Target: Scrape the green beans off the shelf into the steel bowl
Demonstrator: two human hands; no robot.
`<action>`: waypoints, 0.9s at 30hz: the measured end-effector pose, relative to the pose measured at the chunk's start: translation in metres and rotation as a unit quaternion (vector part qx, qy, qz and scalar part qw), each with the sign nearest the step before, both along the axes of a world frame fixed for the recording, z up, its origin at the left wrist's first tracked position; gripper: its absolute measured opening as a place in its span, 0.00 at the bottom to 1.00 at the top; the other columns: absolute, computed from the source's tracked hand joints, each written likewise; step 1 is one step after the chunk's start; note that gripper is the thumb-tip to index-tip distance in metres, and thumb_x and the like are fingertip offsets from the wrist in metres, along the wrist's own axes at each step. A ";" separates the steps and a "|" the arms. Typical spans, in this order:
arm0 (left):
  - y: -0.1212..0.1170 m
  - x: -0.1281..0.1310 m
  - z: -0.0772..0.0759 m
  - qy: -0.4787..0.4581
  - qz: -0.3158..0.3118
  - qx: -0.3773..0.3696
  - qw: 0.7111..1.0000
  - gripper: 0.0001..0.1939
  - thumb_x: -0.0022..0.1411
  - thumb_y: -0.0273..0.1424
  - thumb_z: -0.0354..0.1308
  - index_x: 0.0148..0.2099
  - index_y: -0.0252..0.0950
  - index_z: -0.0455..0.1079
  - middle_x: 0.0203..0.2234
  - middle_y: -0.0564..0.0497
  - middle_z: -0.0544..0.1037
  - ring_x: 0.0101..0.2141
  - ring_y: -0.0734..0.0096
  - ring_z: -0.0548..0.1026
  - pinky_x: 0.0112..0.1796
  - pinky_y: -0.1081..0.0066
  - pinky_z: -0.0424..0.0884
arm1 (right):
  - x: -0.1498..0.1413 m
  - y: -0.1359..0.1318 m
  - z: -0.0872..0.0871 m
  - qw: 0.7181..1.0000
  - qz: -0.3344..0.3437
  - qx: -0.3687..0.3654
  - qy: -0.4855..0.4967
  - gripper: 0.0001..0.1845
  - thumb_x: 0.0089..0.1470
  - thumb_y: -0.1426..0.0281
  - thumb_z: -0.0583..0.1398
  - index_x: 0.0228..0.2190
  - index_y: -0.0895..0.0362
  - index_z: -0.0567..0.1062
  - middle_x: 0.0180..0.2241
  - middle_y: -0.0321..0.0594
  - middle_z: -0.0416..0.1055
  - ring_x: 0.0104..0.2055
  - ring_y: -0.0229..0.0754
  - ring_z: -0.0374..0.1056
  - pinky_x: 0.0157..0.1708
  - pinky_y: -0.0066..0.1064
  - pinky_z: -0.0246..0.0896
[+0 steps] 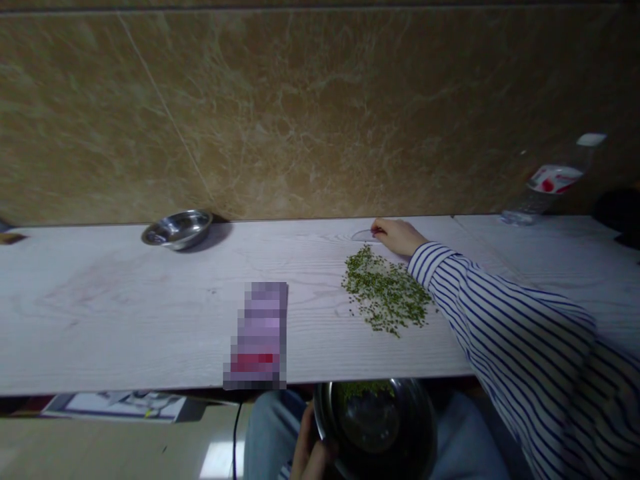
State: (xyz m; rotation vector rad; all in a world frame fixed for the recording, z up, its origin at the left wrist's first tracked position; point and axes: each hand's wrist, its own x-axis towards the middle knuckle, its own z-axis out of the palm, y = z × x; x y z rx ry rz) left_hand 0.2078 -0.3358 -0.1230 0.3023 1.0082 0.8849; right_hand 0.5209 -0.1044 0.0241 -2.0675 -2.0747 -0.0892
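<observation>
My right hand (399, 236) is closed on a thin, clear plastic piece (362, 235) with a curved edge, low over the table behind the beans. Small green beans (385, 293), like mung beans, lie scattered in a loose patch just in front of that hand. Below the table's front edge, my left hand (311, 450) grips the left rim of a large steel bowl (425, 427) at my lap. More green beans (367, 388) show inside this bowl, near its far side. The fingertips of my left hand are partly dark and hard to see.
A small steel bowl (179, 231) stands by the wall at the back left. A purple, blurred-out flat object (260, 333) lies near the front edge. At the back right is a clear plastic bottle (550, 183). The tabletop (125, 320) ends against a marbled wall (300, 120).
</observation>
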 end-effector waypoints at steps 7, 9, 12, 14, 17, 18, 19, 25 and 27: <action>-0.004 0.005 0.000 -0.009 0.022 -0.045 0.999 0.40 0.41 0.31 0.62 0.60 0.41 0.61 0.46 0.45 0.77 0.55 0.48 0.66 0.51 0.58 0.62 | -0.011 -0.023 0.003 0.996 0.082 -0.011 0.022 0.12 0.56 0.67 0.54 0.40 0.52 0.74 0.39 0.39 0.76 0.39 0.43 0.70 0.37 0.32 0.57; -0.005 0.007 0.002 -0.014 0.030 -0.037 0.999 0.40 0.41 0.31 0.62 0.60 0.42 0.61 0.48 0.46 0.76 0.56 0.49 0.65 0.52 0.59 0.61 | -0.013 -0.031 0.004 0.994 0.102 -0.013 0.032 0.11 0.56 0.68 0.54 0.40 0.52 0.74 0.38 0.38 0.76 0.38 0.43 0.70 0.37 0.31 0.57; -0.006 0.010 0.005 -0.029 0.033 -0.018 0.999 0.40 0.41 0.31 0.63 0.60 0.42 0.62 0.48 0.45 0.76 0.55 0.48 0.66 0.52 0.58 0.61 | -0.017 -0.043 0.005 0.991 0.127 -0.016 0.044 0.11 0.56 0.70 0.53 0.39 0.52 0.74 0.37 0.38 0.77 0.37 0.42 0.70 0.37 0.31 0.58; -0.006 0.012 0.008 -0.041 0.033 -0.010 0.999 0.39 0.41 0.31 0.62 0.59 0.41 0.62 0.45 0.44 0.77 0.53 0.47 0.68 0.50 0.56 0.62 | -0.021 -0.052 0.005 0.989 0.142 -0.018 0.049 0.12 0.56 0.70 0.53 0.40 0.52 0.73 0.36 0.37 0.77 0.37 0.41 0.70 0.37 0.31 0.58; -0.006 0.015 0.011 -0.048 0.035 -0.003 0.998 0.36 0.42 0.29 0.61 0.57 0.40 0.63 0.41 0.44 0.79 0.50 0.48 0.71 0.49 0.56 0.63 | -0.025 -0.067 0.007 0.985 0.167 -0.016 0.049 0.12 0.57 0.71 0.53 0.40 0.52 0.73 0.34 0.36 0.77 0.34 0.40 0.70 0.36 0.30 0.57; -0.006 0.016 0.012 -0.048 0.035 0.001 0.998 0.35 0.42 0.29 0.61 0.56 0.40 0.64 0.41 0.45 0.79 0.50 0.49 0.71 0.49 0.57 0.63 | -0.027 -0.073 0.008 0.983 0.176 -0.015 0.047 0.12 0.57 0.71 0.53 0.40 0.52 0.73 0.33 0.36 0.76 0.33 0.39 0.70 0.35 0.30 0.57; -0.007 0.016 0.012 -0.049 0.036 0.006 0.998 0.34 0.42 0.29 0.61 0.55 0.40 0.65 0.40 0.45 0.79 0.50 0.49 0.70 0.49 0.58 0.63 | -0.028 -0.078 0.009 0.982 0.185 -0.015 0.044 0.12 0.57 0.71 0.52 0.40 0.52 0.73 0.32 0.36 0.76 0.32 0.39 0.70 0.34 0.29 0.56; -0.010 0.018 0.017 -0.040 0.034 0.003 0.999 0.36 0.42 0.29 0.60 0.57 0.39 0.64 0.38 0.46 0.79 0.48 0.50 0.72 0.49 0.58 0.63 | -0.029 -0.088 0.020 0.984 0.179 -0.006 0.015 0.13 0.58 0.70 0.52 0.41 0.53 0.74 0.32 0.36 0.77 0.31 0.39 0.70 0.35 0.30 0.56; -0.010 0.018 0.017 -0.038 0.029 -0.002 0.999 0.37 0.41 0.29 0.61 0.57 0.39 0.63 0.39 0.45 0.79 0.48 0.50 0.72 0.48 0.59 0.64 | -0.028 -0.078 0.023 0.991 0.132 0.001 0.001 0.14 0.58 0.70 0.51 0.42 0.52 0.73 0.37 0.38 0.77 0.36 0.41 0.70 0.39 0.31 0.56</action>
